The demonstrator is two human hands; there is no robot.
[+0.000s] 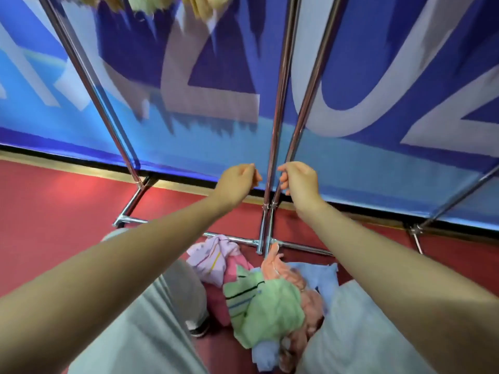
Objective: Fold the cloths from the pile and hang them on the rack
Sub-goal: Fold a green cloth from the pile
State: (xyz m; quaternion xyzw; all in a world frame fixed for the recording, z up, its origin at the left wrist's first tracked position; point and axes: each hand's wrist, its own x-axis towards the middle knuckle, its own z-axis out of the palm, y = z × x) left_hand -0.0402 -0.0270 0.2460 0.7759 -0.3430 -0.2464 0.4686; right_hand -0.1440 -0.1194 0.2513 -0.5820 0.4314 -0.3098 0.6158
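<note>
Both hands, the left hand (237, 179) and right hand (297, 180), were raised with fingers curled, holding nothing, beside the rack (280, 109) poles. The cloth pile (259, 295) lay on the red floor (54, 225) below, between the person's legs.

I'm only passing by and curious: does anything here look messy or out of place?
Only the pile of cloths, heaped unfolded on the red floor by the rack's base. A few cloths already hang up top. Both hands are curled, holding nothing.
</note>
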